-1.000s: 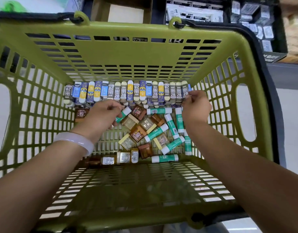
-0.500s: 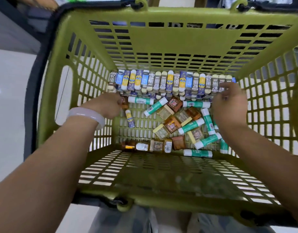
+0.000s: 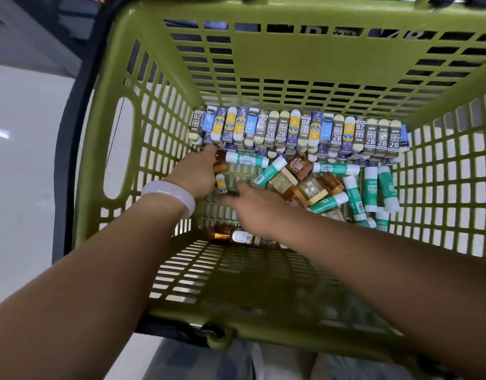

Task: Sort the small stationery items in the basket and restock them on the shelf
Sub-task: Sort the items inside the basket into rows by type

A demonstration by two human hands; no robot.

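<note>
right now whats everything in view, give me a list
basket: one, olive green slotted plastic, fills the view
lead refill cases: a tight row, too many to count surely, grey "2B", blue and yellow labels, along the far wall
loose yellow-label case: one, basket floor between the hands
glue sticks: several, green with white caps, scattered centre and right
small amber boxes: several, brown and gold, piled mid floor and near wall
bracelet: one, pale, left wrist
left hand: reaching to the row's left end
right hand: reaching toward the loose case

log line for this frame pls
stage: sorting in basket | left hand: at eraser row left end | right hand: reaching loose yellow eraser | grips: unclear
</note>
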